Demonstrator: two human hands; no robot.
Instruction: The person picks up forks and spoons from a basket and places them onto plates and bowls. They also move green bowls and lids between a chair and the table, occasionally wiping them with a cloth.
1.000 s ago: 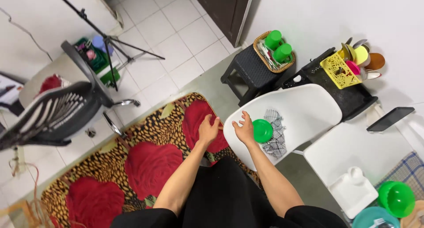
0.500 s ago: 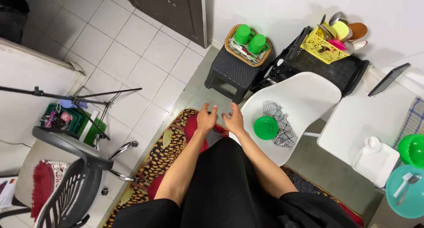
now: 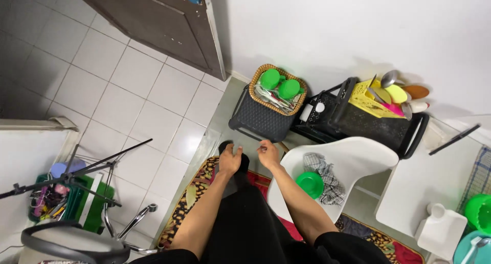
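**Both hands empty, held out over the floor beside the white chair**

Tiled floor [image 3: 128, 90] fills the left and middle; dark door [image 3: 153, 23] at top, white wall [image 3: 358, 23] top right. Patterned rug [image 3: 197, 184] lies under the person, its far edge near the black stool. White table [image 3: 424, 187] at right edge; a flat dark slab [image 3: 454, 139] sits at its far edge, a white lidded tray [image 3: 441, 232] at its near edge, a green bowl [image 3: 481, 213] and teal plate [image 3: 473, 248] at the near right corner, partly cut off.

White chair [image 3: 358, 159] just right of the arms. On its seat: checked cloth [image 3: 322, 179] and a green bowl-like dish [image 3: 310, 184], dish touching the cloth, toward the seat's left edge. Black crate [image 3: 358, 123] behind the chair, yellow basket [image 3: 371, 100] of utensils on its top right. Black stool [image 3: 258, 121] left of the crate carries a woven basket [image 3: 279, 90] with two green cups [image 3: 280, 84] inside.

Office chair [image 3: 76, 243] and tripod [image 3: 76, 174] at bottom left, green bin [image 3: 76, 202] behind them.

Left hand [image 3: 230, 159]: fingers loosely curled, grasping nothing, over the rug's far edge. Right hand [image 3: 268, 154]: fingers loose, released, holding nothing, just beside the white chair's left edge. Hands near each other, apart. Green dish near the right forearm, not touched.
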